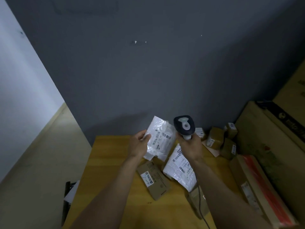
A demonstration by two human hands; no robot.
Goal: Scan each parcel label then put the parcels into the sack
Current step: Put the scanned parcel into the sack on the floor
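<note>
Now: scan step | left hand [139,142] grips parcel [156,150] by its edge, raised over table [115,162], label [160,137] turned up, likely for reading | right hand [191,146] wraps scanner [184,125] handle, head just beside label | sack not in view

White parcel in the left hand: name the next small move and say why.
Probably tip the scanner head down onto the label. The left hand holds the white parcel label-up, and the right hand grips the scanner just beside it, seemingly not aimed yet.
</note>
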